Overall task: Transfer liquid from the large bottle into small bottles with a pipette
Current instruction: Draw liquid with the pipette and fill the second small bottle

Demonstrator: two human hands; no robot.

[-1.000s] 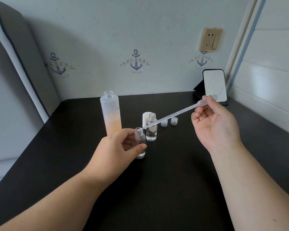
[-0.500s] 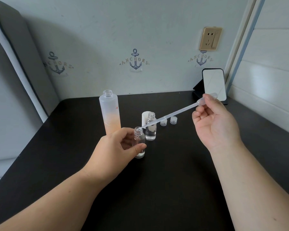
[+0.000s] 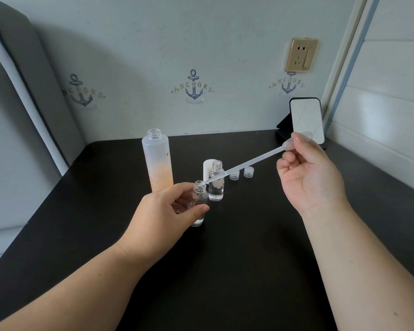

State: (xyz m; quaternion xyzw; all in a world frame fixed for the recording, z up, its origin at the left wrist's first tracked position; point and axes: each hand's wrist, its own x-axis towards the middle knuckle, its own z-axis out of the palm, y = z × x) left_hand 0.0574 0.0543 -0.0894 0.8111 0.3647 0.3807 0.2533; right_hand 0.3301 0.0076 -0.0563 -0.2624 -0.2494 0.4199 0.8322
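- Worktop (image 3: 249,271): dark, matte. Both forearms come in from the near edge.
- Left hand (image 3: 163,218): grip is narrow, thumb and fingers curled round the vial (image 3: 198,199), which stands upright on the worktop with its mouth open. I can see only a little clear liquid at the bottom.
- Right hand (image 3: 308,177): raised to the right of the vial, pinching the bulb end of the pipette (image 3: 249,161) between thumb and fingers.
- Key relation: the pipette's long axis slopes down and to the left from the right hand. Its tip sits at the vial's rim, on the right side. I cannot tell whether the tip is inside the neck or just at the lip.
- My judgement: the dispensing step is in hand. The tip needs to be centred in the mouth before the bulb is squeezed, or drops may land on the rim.
- Just behind the vial: a second vial (image 3: 216,185), open, well filled with clear liquid. Two small caps (image 3: 241,174) lie to its right.
- Behind left: large bottle (image 3: 157,161), open, frosted, peach-coloured in its lower half.
- Far right, by the wall: a phone (image 3: 306,120) propped on a stand.
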